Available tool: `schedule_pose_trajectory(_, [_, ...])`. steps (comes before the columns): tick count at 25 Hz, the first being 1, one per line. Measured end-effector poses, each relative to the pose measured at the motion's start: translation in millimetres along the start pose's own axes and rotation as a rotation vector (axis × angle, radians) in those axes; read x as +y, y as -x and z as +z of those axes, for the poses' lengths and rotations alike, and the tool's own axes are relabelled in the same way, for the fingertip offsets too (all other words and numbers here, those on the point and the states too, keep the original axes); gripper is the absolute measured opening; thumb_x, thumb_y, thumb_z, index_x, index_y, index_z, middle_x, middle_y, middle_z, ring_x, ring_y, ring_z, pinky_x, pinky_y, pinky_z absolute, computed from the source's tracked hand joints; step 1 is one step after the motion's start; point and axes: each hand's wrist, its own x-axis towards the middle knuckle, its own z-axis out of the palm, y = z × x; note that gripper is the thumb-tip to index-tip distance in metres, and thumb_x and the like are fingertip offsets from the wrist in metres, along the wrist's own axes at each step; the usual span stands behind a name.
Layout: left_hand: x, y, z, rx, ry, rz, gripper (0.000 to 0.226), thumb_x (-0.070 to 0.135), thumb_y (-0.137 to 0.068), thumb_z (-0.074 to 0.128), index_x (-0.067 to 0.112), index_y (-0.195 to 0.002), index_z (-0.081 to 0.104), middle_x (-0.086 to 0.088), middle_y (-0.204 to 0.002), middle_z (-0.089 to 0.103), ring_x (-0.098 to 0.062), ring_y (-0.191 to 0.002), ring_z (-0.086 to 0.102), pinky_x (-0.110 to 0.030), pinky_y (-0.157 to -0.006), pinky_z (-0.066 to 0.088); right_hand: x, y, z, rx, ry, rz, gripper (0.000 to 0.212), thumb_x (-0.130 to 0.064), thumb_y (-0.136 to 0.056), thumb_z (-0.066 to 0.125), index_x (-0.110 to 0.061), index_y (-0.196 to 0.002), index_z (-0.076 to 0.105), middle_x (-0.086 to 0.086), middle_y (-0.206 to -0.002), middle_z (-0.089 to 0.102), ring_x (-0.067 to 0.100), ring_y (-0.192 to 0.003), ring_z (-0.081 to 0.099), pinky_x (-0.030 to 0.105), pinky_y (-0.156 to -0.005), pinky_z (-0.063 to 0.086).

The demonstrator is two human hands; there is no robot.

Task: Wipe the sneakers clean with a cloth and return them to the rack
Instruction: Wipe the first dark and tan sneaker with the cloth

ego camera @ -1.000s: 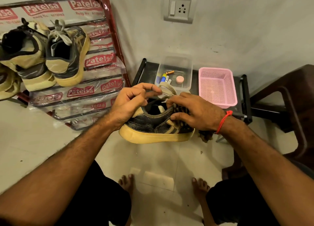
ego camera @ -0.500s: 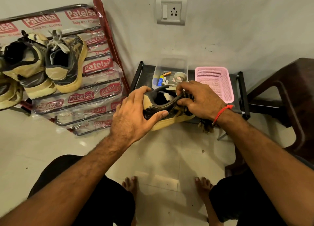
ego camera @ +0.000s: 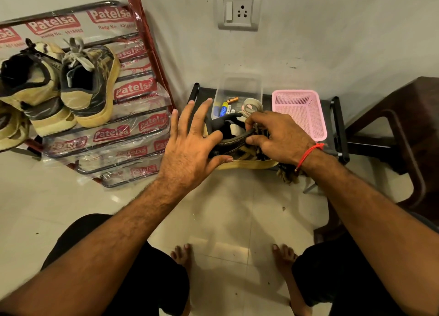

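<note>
Black leather with a yellowed sole marks the sneaker (ego camera: 234, 147), which is held above the tiled floor (ego camera: 237, 220) in front of a low black stand (ego camera: 338, 125). Its collar is pinched between the thumb and curled fingers of the right hand (ego camera: 278, 137), and a dark frayed cloth (ego camera: 288, 174) is seen hanging beneath that wrist, where a red thread (ego camera: 308, 153) is tied. The left hand (ego camera: 190, 149) is spread, fingers straight and apart, with the thumb tip laid against the sneaker's side and nothing grasped. Behind the sneaker, on the stand, a clear plastic box (ego camera: 237, 90) with small items and a pink basket (ego camera: 300, 111) are set side by side. To the left, a plastic-wrapped rack (ego camera: 133, 135) is leaned by the wall, and two more sneakers (ego camera: 90, 83) are rested on it.
</note>
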Motion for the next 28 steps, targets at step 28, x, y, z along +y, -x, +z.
schedule_pose_trajectory(28, [-6.1, -4.6, 15.5, 0.409, 0.635, -0.166, 0.030, 0.032, -0.100, 0.052, 0.005, -0.089, 0.060, -0.001, -0.115, 0.041, -0.030, -0.104, 0.048, -0.058, -0.085, 0.047, -39.0, 7.6, 34.8, 0.356, -0.022, -0.357, 0.032, -0.019, -0.092, 0.051, -0.002, -0.108, 0.073, 0.015, -0.104, 0.063, 0.032, -0.099, 0.061, 0.042, -0.087, 0.055])
